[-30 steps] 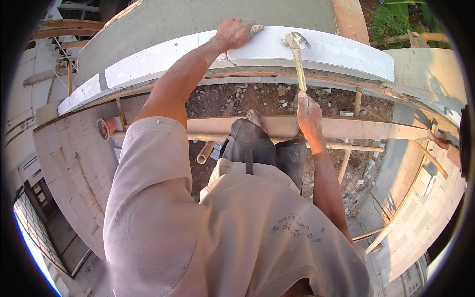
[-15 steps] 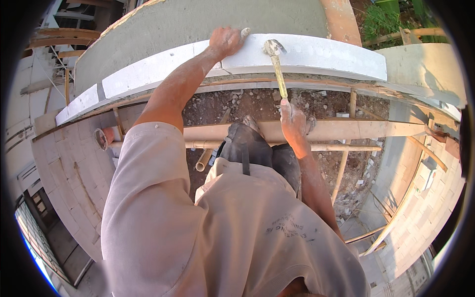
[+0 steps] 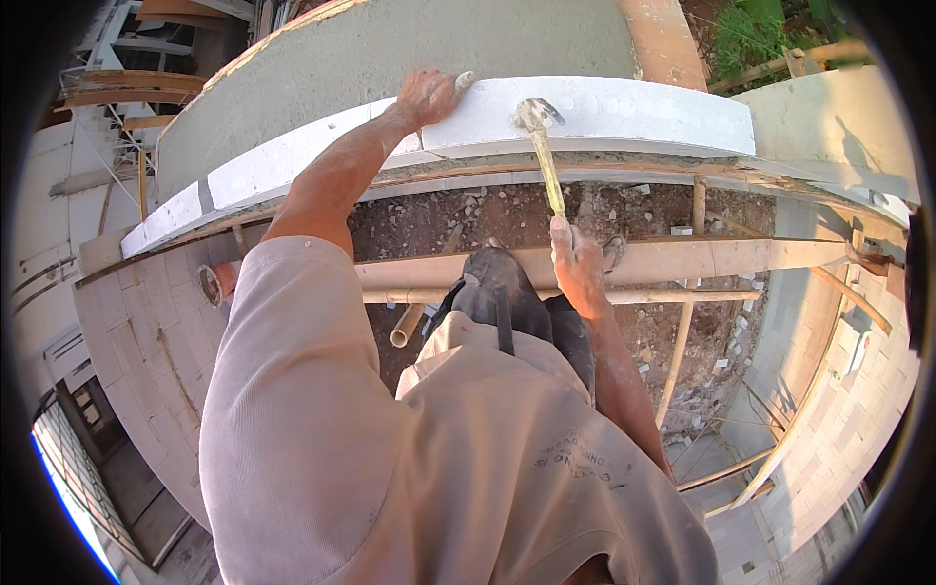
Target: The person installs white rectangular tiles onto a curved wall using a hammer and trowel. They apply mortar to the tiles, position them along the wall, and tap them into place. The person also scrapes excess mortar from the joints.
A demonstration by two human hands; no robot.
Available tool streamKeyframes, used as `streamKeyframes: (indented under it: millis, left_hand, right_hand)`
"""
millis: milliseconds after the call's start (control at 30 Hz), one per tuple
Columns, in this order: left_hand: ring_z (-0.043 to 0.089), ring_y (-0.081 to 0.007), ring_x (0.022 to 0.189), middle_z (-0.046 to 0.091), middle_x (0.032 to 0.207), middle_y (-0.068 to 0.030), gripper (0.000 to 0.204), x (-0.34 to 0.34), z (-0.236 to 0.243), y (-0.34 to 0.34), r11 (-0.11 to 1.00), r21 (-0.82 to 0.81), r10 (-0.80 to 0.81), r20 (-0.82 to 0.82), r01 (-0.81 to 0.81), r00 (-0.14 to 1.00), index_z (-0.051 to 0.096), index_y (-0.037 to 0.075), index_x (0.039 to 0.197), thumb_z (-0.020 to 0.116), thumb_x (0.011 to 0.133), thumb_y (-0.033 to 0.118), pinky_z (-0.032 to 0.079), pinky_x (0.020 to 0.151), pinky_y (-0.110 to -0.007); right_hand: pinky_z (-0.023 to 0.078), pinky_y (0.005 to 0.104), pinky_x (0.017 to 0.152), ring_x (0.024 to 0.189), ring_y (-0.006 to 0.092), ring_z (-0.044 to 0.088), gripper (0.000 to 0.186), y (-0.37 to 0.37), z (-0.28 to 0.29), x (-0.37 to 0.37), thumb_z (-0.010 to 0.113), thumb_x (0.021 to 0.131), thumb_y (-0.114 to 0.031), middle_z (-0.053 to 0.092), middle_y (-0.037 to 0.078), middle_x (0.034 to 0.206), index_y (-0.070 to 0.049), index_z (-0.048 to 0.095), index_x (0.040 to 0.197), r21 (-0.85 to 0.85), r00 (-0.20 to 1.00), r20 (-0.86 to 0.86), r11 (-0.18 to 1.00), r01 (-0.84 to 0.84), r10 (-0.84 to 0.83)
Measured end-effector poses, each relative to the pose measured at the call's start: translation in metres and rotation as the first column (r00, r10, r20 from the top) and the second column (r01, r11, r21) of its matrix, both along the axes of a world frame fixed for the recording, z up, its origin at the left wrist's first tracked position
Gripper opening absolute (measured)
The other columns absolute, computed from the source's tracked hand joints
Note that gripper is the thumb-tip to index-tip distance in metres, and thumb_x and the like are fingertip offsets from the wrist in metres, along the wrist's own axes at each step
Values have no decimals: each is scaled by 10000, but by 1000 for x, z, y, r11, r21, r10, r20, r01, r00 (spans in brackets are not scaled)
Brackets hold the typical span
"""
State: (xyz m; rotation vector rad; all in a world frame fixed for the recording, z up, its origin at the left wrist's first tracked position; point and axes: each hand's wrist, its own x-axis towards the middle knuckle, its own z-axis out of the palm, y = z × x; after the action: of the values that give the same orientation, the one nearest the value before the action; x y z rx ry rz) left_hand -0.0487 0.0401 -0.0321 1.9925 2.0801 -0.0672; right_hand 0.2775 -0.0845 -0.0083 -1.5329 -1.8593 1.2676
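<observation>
A long row of white blocks point(image 3: 614, 112) runs along the edge of a grey mortar surface point(image 3: 292, 73). My left hand point(image 3: 427, 97) is curled over the top of this row, its dusty fingertips on the far side. My right hand point(image 3: 577, 261) grips the yellow handle of a hammer point(image 3: 544, 156) at its lower end. The mortar-smeared hammer head rests on or hovers just above the block face, right of my left hand; contact is unclear. A wooden strip runs under the blocks, and a flat board point(image 3: 702, 255) crosses below my right hand, by my legs and feet.
Bamboo poles point(image 3: 682, 341) support or cross the scaffold over rubble ground point(image 3: 643, 205). A red bucket point(image 3: 210, 285) hangs at the left. Curved block walls point(image 3: 146, 370) rise on both sides. A pale ledge point(image 3: 819, 117) and green plants point(image 3: 751, 39) are at the upper right.
Blocks, left hand and hammer sit lower in the picture as the view shifts. The hammer and my right hand are further left, the hammer head slightly closer to my left hand.
</observation>
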Motion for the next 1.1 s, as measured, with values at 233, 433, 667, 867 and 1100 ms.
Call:
streamKeyframes:
  millis: [233, 433, 667, 867, 1100]
  left_hand:
    - [550, -338, 1211, 621, 1228, -187, 565, 3, 5, -5, 1000, 20, 14, -101, -12, 995, 655, 96, 1214, 298, 1027, 492, 365, 1041, -530]
    - [505, -349, 1253, 581, 1314, -149, 574, 128, -9, 41, 952, 303, -40, -33, 48, 999, 588, 111, 1306, 387, 993, 548, 343, 1047, -553]
    - [523, -342, 1238, 596, 1285, -145, 630, 198, -9, 62, 989, 91, 125, -63, -119, 990, 571, 106, 1305, 396, 969, 609, 343, 1038, -569]
    - [539, -353, 1211, 606, 1258, -165, 642, 199, -4, 66, 995, 67, 80, -84, -75, 993, 565, 100, 1291, 376, 969, 622, 360, 997, -573]
    - [561, -340, 1140, 613, 1200, -148, 588, 193, -5, 73, 992, 125, 21, -106, -7, 994, 567, 81, 1257, 437, 969, 577, 386, 954, -558]
  right_hand:
    - [431, 407, 574, 589, 237, 514, 435, -30, 46, 109, 575, 974, -395, 564, 149, 644, 26, 590, 864, 58, 930, -14, 928, 367, -367]
    - [405, 334, 531, 562, 156, 473, 434, 37, 54, 205, 474, 1024, -396, 508, 66, 640, 8, 574, 901, 42, 815, -154, 821, 570, -558]
    - [345, 260, 439, 496, 87, 428, 255, 125, 126, 158, 450, 1038, -239, 449, 2, 640, -10, 485, 931, 328, 701, -619, 695, 640, -353]
    - [501, 501, 567, 675, 459, 644, 381, 97, 0, 157, 499, 997, -320, 628, 282, 714, 40, 572, 898, 151, 917, 238, 945, 291, -320]
    - [438, 462, 489, 533, 398, 579, 312, 128, 115, 136, 524, 990, -278, 577, 215, 657, 19, 530, 895, 365, 891, -298, 821, 439, -343]
